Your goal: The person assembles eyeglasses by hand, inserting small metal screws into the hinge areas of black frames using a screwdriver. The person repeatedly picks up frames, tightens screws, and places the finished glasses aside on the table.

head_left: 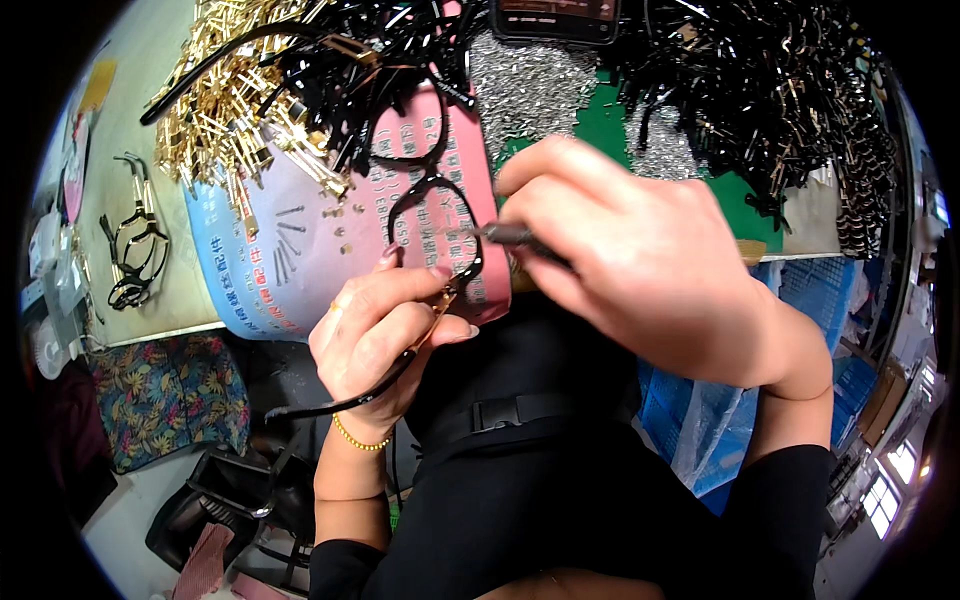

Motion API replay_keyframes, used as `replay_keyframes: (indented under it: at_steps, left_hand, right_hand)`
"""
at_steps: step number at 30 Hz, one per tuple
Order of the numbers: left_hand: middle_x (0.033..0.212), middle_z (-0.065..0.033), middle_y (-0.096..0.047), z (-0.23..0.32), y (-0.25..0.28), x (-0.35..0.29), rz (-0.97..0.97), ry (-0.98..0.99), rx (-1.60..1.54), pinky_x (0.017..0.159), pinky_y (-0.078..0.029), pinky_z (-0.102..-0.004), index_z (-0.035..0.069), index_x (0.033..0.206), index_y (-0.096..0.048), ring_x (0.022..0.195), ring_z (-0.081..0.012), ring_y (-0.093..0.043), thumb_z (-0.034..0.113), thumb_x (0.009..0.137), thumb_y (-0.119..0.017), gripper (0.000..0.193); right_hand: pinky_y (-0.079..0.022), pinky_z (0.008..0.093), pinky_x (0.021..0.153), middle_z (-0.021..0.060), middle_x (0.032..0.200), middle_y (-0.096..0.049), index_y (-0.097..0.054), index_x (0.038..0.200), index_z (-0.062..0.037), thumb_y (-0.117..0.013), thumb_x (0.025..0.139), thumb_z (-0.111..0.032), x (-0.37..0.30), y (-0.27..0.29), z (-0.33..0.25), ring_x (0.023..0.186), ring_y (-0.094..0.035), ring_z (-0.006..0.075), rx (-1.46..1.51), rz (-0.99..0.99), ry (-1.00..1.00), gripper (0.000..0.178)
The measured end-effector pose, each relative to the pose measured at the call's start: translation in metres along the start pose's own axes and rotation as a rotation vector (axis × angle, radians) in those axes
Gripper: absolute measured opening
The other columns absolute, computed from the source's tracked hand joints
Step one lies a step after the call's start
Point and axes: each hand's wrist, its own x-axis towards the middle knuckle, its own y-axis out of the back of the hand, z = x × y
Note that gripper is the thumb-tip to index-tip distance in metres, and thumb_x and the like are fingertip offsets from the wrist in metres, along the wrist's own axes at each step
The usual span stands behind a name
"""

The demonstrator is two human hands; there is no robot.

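A black eyeglass frame (471, 195) with gold parts at its ends stretches over the printed mat. The fingers of my left hand (370, 335) are closed around its near corner. One temple (350, 402) runs back beneath that hand; the other reaches out to the far left. My right hand (650, 255) pinches a slim dark tool (515, 237), its tip pointing left at the rim of the near lens opening. Most of the tool is hidden in the hand, so its exact kind does not show. Several small metal pieces (345, 225) lie on the mat to the left.
Piles of gold temple parts (235, 75) and black temples (730, 80) flank a heap of small silver pieces (535, 85) on the bench. A phone (560, 20) lies at the far edge. Finished-looking frames (138, 245) rest at left; blue crates (800, 300) stand at right.
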Motion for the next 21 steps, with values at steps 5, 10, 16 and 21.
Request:
replay_keyframes:
  at_steps: [5, 10, 16, 21]
  left_hand:
    - [0.088, -0.0041, -0.075, 0.005, -0.007, 0.003, 0.005, -0.044, 0.090, 0.090, -0.060, -0.0421, 0.007, 0.082, -0.066, 0.083, -0.0225, -0.072, 0.017, 0.072, -0.088, 0.026]
    - [0.090, -0.0081, -0.075, 0.009, -0.004, 0.001, -0.020, -0.048, 0.111, 0.092, -0.058, -0.0449, 0.004, 0.088, -0.062, 0.084, -0.0255, -0.072, 0.003, 0.075, -0.085, 0.027]
    - [0.093, -0.0087, -0.074, 0.012, -0.007, 0.004, -0.023, -0.044, 0.137, 0.076, -0.053, -0.0367, 0.002, 0.097, -0.065, 0.084, -0.0261, -0.067, -0.014, 0.071, -0.080, 0.034]
    - [0.092, -0.0089, -0.074, 0.008, -0.005, 0.001, -0.022, -0.019, 0.089, 0.080, -0.054, -0.0369, 0.002, 0.097, -0.065, 0.084, -0.0265, -0.068, -0.013, 0.072, -0.080, 0.033]
  right_hand:
    - [-0.055, 0.0382, 0.066, 0.0094, 0.108, -0.062, -0.062, 0.106, -0.0069, -0.069, 0.091, -0.012, -0.016, 0.003, 0.022, 0.079, -0.068, 0.0309, -0.133, 0.124, -0.150, 0.018]
    - [-0.053, 0.0398, 0.064, 0.0104, 0.101, -0.058, -0.060, 0.118, -0.0120, -0.068, 0.093, -0.013, -0.037, 0.016, 0.016, 0.076, -0.067, 0.0318, -0.117, 0.104, -0.265, 0.026]
    - [-0.052, 0.0373, 0.055, 0.0072, 0.092, -0.052, -0.062, 0.134, -0.0258, -0.066, 0.094, -0.013, -0.052, 0.000, 0.015, 0.066, -0.063, 0.0253, -0.297, -0.010, -0.206, 0.042]
    - [-0.052, 0.0377, 0.053, 0.0079, 0.091, -0.051, -0.061, 0.137, -0.0268, -0.066, 0.094, -0.013, -0.048, -0.002, 0.018, 0.065, -0.063, 0.0255, -0.305, -0.005, -0.167, 0.045]
